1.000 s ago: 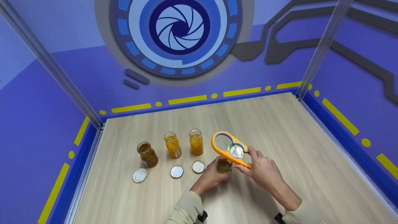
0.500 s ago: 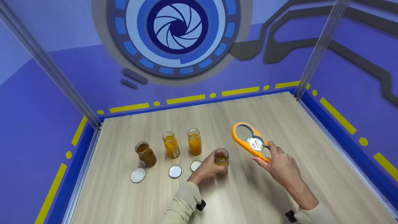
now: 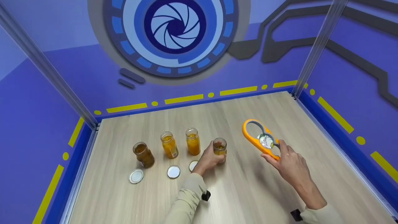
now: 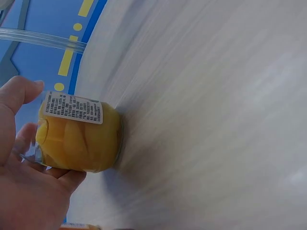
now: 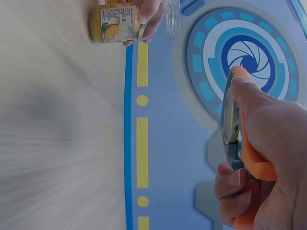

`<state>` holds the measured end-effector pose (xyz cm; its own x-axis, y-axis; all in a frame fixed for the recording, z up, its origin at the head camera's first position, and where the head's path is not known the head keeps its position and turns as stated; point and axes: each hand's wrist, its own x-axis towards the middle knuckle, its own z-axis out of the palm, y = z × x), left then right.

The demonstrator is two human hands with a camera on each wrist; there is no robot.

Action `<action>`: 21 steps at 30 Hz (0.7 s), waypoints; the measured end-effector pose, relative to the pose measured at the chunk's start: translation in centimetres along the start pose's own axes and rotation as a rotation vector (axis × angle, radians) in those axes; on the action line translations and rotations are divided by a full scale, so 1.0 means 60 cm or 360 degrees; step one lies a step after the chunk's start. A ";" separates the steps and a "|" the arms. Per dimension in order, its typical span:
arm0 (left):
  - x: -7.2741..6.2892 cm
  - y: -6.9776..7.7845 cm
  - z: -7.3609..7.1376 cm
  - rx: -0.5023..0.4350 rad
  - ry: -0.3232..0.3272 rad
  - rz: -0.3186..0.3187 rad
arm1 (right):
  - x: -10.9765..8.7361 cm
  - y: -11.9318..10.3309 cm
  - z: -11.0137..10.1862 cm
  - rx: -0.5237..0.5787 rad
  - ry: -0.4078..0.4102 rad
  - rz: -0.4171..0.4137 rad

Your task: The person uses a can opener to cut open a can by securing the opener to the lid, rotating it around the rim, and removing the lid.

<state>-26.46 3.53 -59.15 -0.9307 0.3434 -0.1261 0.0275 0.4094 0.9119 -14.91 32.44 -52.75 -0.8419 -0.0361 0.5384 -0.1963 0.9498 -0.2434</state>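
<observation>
My left hand (image 3: 209, 159) grips a lidless glass jar (image 3: 220, 148) right of the other jars. In the left wrist view the jar (image 4: 79, 143) shows yellow fruit pieces and a printed label; the thumb and fingers are round its upper part. Whether its base touches the table I cannot tell. Farther right, my right hand (image 3: 292, 166) holds an orange jar opener (image 3: 255, 143) with grey inner edges above the table. A metal lid (image 3: 266, 141) sits in its middle opening. The opener (image 5: 249, 148) appears edge-on in the right wrist view, thumb on one side, fingers curled on the other.
Left of my hand stand a lidless jar with brown contents (image 3: 143, 156) and two lidless jars of orange fruit (image 3: 169, 146) (image 3: 193, 143). Before them lie two lids (image 3: 136, 176) (image 3: 173, 171) and a third lid (image 3: 192, 165), partly behind my left hand. Walls border the table (image 3: 124, 205).
My right hand has carried the jar opener and lid away from the jar, to the right. My left hand has shifted the jar slightly farther back, its open mouth now uncovered.
</observation>
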 end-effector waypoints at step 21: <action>0.052 -0.002 0.078 0.0410 0.1035 0.0112 | -0.014 0.011 -0.006 -0.0015 -0.0051 0.0062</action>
<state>-27.65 8.54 -61.47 -0.9506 -0.1658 0.2622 0.1064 0.6197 0.7776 -14.15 33.23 -53.09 -0.8645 -0.0088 0.5025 -0.1585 0.9536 -0.2561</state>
